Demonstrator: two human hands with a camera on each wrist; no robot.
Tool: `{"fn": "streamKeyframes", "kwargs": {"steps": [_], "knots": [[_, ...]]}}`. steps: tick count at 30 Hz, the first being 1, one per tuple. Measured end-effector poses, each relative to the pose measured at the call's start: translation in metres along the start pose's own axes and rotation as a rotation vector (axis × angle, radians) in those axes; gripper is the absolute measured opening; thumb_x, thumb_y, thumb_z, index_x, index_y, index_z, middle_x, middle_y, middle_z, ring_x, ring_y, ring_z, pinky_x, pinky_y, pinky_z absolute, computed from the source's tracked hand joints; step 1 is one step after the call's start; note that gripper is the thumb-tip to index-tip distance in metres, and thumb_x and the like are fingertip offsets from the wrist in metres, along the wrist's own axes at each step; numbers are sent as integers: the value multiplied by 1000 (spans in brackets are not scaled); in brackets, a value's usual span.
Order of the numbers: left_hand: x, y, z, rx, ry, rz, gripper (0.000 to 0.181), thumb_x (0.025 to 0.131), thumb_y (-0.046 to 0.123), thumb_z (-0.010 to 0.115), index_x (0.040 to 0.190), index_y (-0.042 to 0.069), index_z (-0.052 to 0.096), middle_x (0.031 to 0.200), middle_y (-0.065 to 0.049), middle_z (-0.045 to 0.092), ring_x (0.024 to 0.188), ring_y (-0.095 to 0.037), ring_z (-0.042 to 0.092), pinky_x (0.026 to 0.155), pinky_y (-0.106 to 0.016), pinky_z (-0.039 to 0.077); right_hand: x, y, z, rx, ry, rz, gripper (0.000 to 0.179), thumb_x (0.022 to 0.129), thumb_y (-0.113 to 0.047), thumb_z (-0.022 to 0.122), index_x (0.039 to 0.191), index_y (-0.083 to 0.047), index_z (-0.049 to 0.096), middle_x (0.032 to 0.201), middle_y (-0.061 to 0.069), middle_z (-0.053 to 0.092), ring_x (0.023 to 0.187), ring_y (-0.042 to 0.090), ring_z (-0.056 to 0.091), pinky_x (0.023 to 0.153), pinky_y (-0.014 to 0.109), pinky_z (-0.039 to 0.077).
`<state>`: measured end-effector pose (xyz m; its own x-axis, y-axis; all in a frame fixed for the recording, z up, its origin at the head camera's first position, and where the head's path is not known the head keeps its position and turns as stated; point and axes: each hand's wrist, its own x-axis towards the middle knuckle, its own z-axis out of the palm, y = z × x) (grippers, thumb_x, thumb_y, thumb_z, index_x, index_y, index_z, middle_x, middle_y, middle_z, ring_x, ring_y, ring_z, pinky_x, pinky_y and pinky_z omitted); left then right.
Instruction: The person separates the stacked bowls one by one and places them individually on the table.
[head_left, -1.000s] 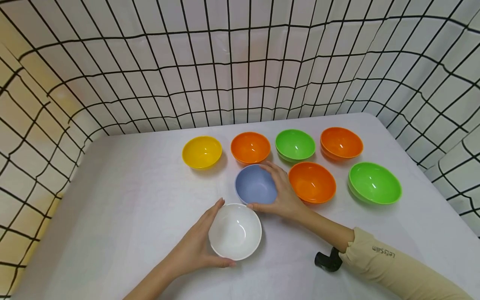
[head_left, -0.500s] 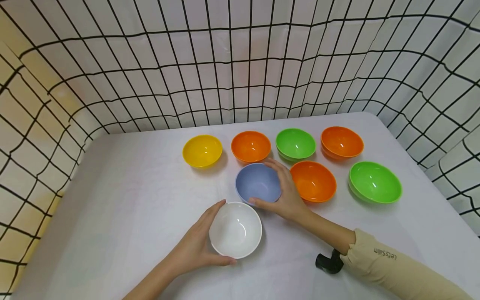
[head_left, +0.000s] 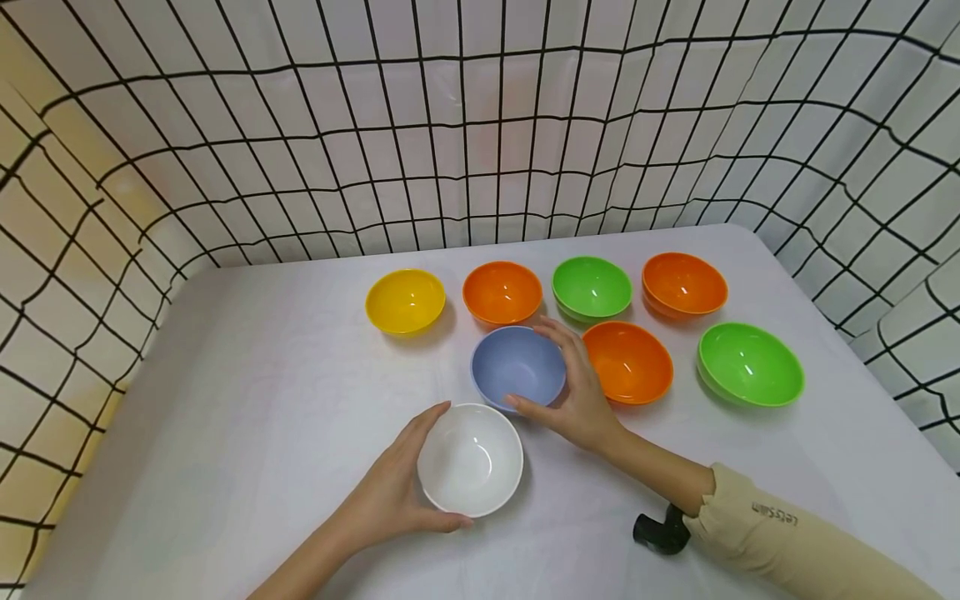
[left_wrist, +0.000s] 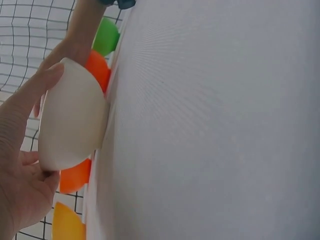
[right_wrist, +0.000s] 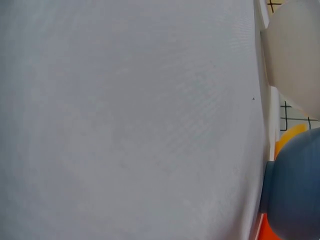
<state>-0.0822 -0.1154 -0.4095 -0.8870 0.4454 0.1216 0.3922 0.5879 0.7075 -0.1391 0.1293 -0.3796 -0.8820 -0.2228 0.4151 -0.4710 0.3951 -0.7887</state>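
In the head view, my left hand (head_left: 390, 492) holds a white bowl (head_left: 476, 462) from its left side, thumb at the near rim and fingertips at the far rim. The left wrist view shows the white bowl (left_wrist: 72, 117) from the side, standing on the table. My right hand (head_left: 581, 400) curves round the right side of a blue bowl (head_left: 517, 367), thumb near the front rim and fingers at the back right. This blue bowl stands just behind the white one. The right wrist view shows part of the blue bowl (right_wrist: 295, 185) but no fingers.
Behind stand a yellow bowl (head_left: 405, 302), an orange bowl (head_left: 501, 293), a green bowl (head_left: 591, 289) and another orange bowl (head_left: 684, 286). A third orange bowl (head_left: 630, 364) is close beside my right hand; a second green bowl (head_left: 750, 367) is further right. Black-gridded netting (head_left: 465, 125) encloses the white table (head_left: 262, 375).
My right hand has shifted slightly right and away from the middle of the blue bowl, leaving more of the bowl visible. The left hand and white bowl stay in place.
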Motion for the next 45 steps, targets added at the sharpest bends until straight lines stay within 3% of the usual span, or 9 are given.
{"fn": "streamKeyframes", "kwargs": {"steps": [10, 21, 32, 45], "knots": [[-2, 0, -3, 17, 19, -11, 115, 53, 61, 79, 145, 17, 25, 143, 5, 35, 124, -16, 43, 99, -42, 43, 0, -7, -1, 13, 20, 7, 73, 64, -2, 75, 127, 9, 39, 138, 29, 32, 128, 41, 32, 98, 63, 34], [-5, -7, -12, 28, 82, -109, 115, 51, 50, 86, 144, 16, 27, 142, 1, 37, 124, -20, 44, 99, -44, 43, -1, -7, -2, 29, 32, 17, 75, 65, -1, 75, 128, 11, 37, 138, 27, 32, 129, 40, 31, 101, 63, 30], [9, -32, -33, 36, 196, -251, 111, 55, 38, 88, 142, 11, 26, 143, -10, 35, 124, -32, 41, 98, -54, 40, -2, -7, -2, 18, 41, 8, 76, 64, -2, 74, 129, 10, 36, 138, 26, 33, 129, 40, 31, 102, 63, 29], [17, -34, -34, 18, 226, -273, 114, 54, 42, 87, 143, 9, 25, 144, -10, 34, 126, -31, 39, 99, -54, 39, -1, -9, -3, -2, 38, 8, 74, 65, -3, 73, 128, 8, 38, 138, 27, 33, 130, 40, 30, 103, 63, 25]]}}
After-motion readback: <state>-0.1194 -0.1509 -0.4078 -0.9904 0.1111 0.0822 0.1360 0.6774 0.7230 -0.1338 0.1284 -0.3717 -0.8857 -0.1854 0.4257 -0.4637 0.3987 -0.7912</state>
